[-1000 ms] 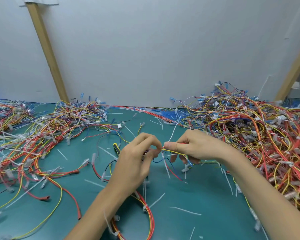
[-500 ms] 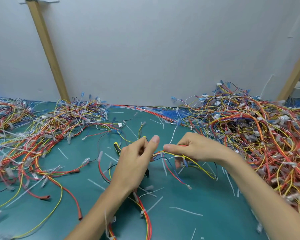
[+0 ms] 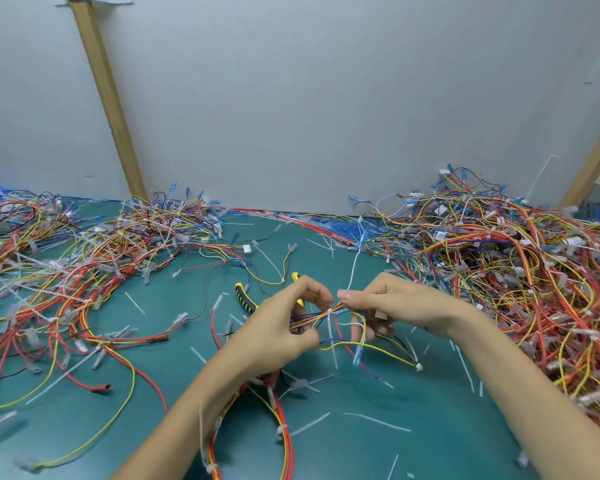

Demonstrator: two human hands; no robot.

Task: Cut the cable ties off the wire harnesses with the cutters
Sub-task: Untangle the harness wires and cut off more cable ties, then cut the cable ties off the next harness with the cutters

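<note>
My left hand and my right hand hold one small wire harness between them over the green mat, each with fingers curled round the bundle. A white cable tie wraps the wires between the two hands, its tail hanging down. The cutters, with black and yellow handles, lie on the mat behind my left hand, which hides their jaws. Yellow, blue and red wires droop below my right hand.
A large tangled heap of harnesses fills the right side. A looser spread of wires covers the left. Cut white tie pieces litter the green mat. A grey wall and two wooden posts stand behind.
The hands have drawn closer to me and regripped the harness. The left forefinger, raised half a second ago, now curls down toward the right thumb; the tie stands out between the hands.
</note>
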